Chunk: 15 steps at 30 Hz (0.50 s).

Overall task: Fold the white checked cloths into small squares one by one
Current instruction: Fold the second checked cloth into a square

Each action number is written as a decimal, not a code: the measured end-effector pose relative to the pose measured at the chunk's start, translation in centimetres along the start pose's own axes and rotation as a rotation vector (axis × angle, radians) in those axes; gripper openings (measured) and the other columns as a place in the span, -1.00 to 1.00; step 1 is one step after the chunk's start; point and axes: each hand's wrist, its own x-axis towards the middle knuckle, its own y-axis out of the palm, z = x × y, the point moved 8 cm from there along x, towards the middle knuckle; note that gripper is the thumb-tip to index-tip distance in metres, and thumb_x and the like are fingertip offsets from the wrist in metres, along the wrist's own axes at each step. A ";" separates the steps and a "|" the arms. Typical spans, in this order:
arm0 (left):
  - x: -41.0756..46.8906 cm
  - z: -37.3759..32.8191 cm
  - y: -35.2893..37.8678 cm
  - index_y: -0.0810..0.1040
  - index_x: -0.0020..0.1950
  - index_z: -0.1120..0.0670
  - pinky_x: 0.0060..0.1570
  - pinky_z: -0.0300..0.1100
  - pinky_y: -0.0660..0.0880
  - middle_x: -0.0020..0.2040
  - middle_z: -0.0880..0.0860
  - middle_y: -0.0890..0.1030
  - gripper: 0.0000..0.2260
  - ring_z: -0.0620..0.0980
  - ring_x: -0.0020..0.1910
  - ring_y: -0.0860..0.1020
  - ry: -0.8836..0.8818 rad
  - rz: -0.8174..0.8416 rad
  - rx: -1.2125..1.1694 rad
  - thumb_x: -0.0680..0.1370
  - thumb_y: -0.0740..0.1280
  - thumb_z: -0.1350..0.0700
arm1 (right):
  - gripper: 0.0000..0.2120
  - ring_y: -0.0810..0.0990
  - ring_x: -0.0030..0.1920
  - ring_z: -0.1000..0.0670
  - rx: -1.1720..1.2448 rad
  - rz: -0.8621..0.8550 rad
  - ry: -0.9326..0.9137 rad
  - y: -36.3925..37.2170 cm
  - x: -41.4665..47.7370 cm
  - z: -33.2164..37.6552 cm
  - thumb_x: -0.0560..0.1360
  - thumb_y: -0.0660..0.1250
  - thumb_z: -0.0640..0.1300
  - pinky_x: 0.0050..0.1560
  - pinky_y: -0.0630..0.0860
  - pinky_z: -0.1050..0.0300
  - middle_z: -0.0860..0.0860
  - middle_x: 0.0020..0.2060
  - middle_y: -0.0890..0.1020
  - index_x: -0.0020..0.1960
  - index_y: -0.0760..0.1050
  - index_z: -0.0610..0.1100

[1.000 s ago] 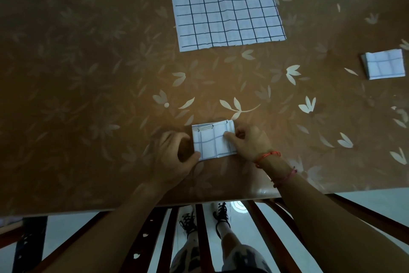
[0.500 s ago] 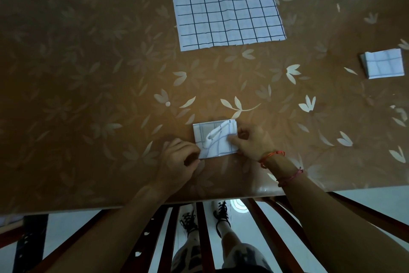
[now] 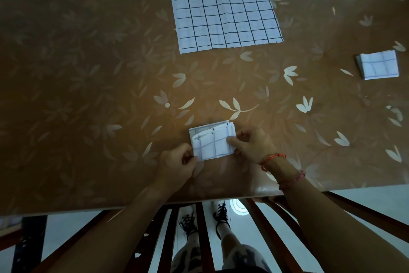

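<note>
Both hands pinch the folded checked cloth (image 3: 211,141) low centre: left hand (image 3: 177,165) its lower-left corner, right hand (image 3: 252,143) its right edge (thumb on top).

Cloths (image 3: 223,5): white, dark grid lines. Table (image 3: 88,73): brown, pale leaf-and-flower print. Wrist bands (image 3: 273,158): red-orange, pink.

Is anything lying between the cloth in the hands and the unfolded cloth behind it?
Nothing visible: only table surface separates the folded cloth, gripped by the left hand and right hand, from the unfolded cloth. The finished square sits far right.
</note>
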 end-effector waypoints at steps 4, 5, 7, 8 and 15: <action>0.5 1.1 -0.1 0.52 -0.18 0.06 -0.29 -0.20 0.48 -0.30 -0.07 0.59 -0.90 -0.16 -0.28 0.54 -0.173 -0.011 -0.054 0.48 0.42 0.13 | -0.79 0.67 -0.35 -0.02 -0.050 -0.052 0.023 0.2 0.5 -0.1 0.49 0.37 0.08 -0.35 0.54 0.21 0.04 -0.39 0.63 -0.27 0.51 0.01; 0.7 1.0 -0.2 0.53 -0.16 0.06 -0.28 -0.20 0.49 -0.29 -0.07 0.60 -0.92 -0.17 -0.26 0.55 -0.193 -0.015 -0.050 0.49 0.41 0.12 | -0.76 0.66 -0.31 -0.04 -0.089 -0.075 0.024 0.2 0.8 -0.1 0.48 0.36 0.10 -0.27 0.56 0.13 0.01 -0.36 0.64 -0.31 0.49 0.03; 0.9 1.0 -0.1 0.51 -0.10 0.05 -0.32 -0.21 0.48 -0.29 -0.07 0.59 -0.92 -0.17 -0.26 0.54 -0.214 -0.015 -0.044 0.51 0.39 0.11 | -0.71 0.62 -0.26 -0.05 -0.155 -0.101 0.024 0.3 1.0 0.1 0.48 0.35 0.10 -0.22 0.52 0.10 -0.03 -0.34 0.63 -0.36 0.45 0.01; 1.0 0.9 0.0 0.49 -0.07 0.05 -0.34 -0.23 0.44 -0.29 -0.07 0.56 -0.91 -0.17 -0.28 0.52 -0.209 -0.014 -0.038 0.52 0.38 0.12 | -0.69 0.59 -0.26 -0.05 -0.182 -0.103 0.027 0.4 1.1 0.2 0.49 0.34 0.09 -0.25 0.46 0.12 -0.03 -0.33 0.61 -0.36 0.45 -0.03; 0.0 -2.7 0.4 0.52 0.20 0.17 0.06 -0.10 0.43 0.21 0.11 0.51 -0.76 0.07 0.20 0.46 0.409 -0.043 0.405 0.53 0.29 0.23 | -0.67 0.52 -0.30 -0.04 -0.247 -0.113 0.039 0.8 1.3 0.4 0.50 0.33 0.07 -0.26 0.40 0.16 -0.04 -0.35 0.57 -0.26 0.54 -0.17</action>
